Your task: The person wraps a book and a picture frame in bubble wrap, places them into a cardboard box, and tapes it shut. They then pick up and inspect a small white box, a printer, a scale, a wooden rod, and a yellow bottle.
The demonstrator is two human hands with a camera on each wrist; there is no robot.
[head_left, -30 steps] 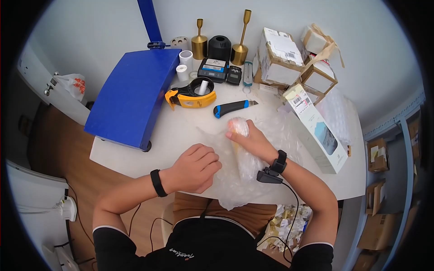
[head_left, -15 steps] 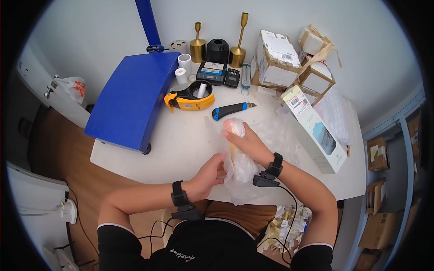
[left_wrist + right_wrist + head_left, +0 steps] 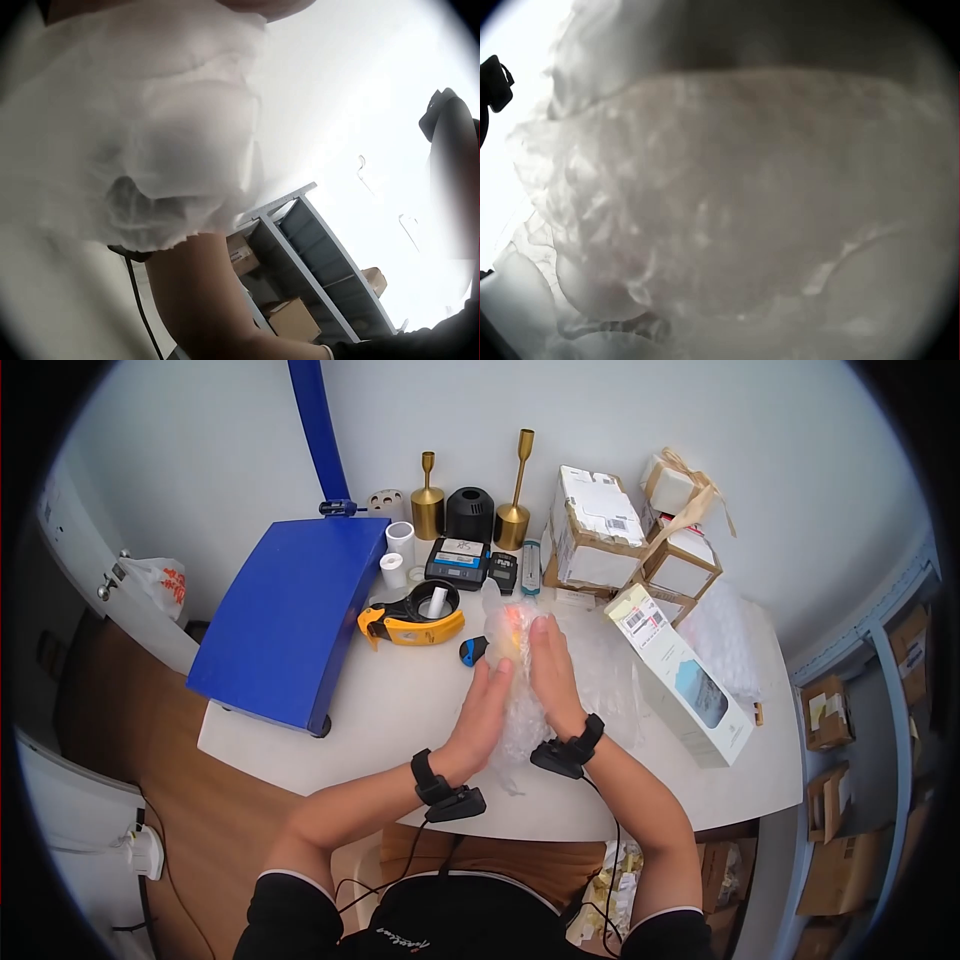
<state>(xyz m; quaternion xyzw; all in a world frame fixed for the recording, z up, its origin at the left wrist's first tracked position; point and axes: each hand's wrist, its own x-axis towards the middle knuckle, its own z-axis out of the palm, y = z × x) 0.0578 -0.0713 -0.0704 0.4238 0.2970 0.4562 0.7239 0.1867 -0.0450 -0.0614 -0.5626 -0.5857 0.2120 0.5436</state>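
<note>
A bundle in clear bubble wrap (image 3: 520, 705), orange and yellow showing through its far end, stands between my two hands. My left hand (image 3: 478, 720) lies along its left side with the fingers pointing away from me. Along the right side, my right hand (image 3: 556, 670) presses with straight fingers. Translucent wrap (image 3: 172, 135) fills much of the left wrist view, blurred. In the right wrist view the crinkled bubble wrap (image 3: 682, 202) covers nearly everything. Beyond the left fingertips, the blue-and-black handle of a utility knife (image 3: 473, 651) shows; its blade is hidden by the bundle.
An orange tape dispenser (image 3: 415, 628) and a blue platform scale (image 3: 290, 620) stand to the left. A tall white box (image 3: 690, 680) leans at the right, near more bubble wrap (image 3: 725, 630). Cartons (image 3: 600, 525), brass candlesticks (image 3: 513, 520) and a label printer (image 3: 458, 565) line the back.
My left hand has come from beside the bundle onto its left side. The right hand has gone from gripping it to pressing with straight fingers. The bundle has moved away from me, covering the knife's blade.
</note>
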